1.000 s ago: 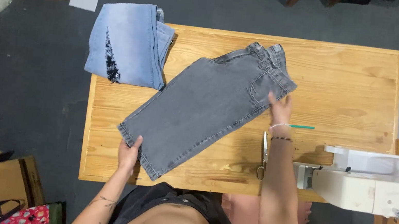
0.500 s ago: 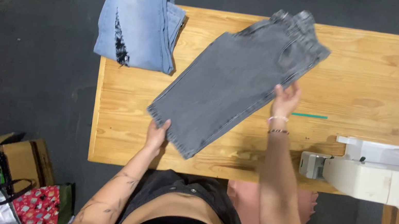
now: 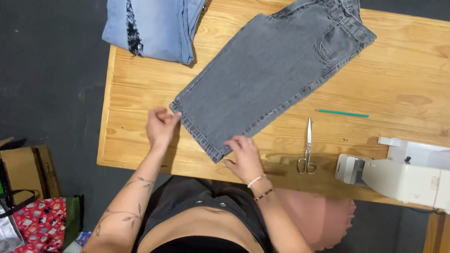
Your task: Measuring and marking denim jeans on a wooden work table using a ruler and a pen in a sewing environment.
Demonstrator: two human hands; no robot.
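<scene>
Grey jeans (image 3: 274, 72): folded lengthwise, lying flat and slanted across the table (image 3: 420, 72), waistband at the far edge, hem near the front. Blue jeans (image 3: 153, 8): folded, on the far left corner, overhanging the edge. White sewing machine (image 3: 423, 175): at the right end. Left hand (image 3: 162, 125): grip pinching the hem's left corner. Right hand (image 3: 243, 157): fingers spread, resting at the hem's right corner. Scissors (image 3: 308, 149): just right of that hand. Green pencil (image 3: 342, 113): beyond the scissors.

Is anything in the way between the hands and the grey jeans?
No. The left hand and right hand already touch the hem of the grey jeans. The scissors lie off to the side.
</scene>
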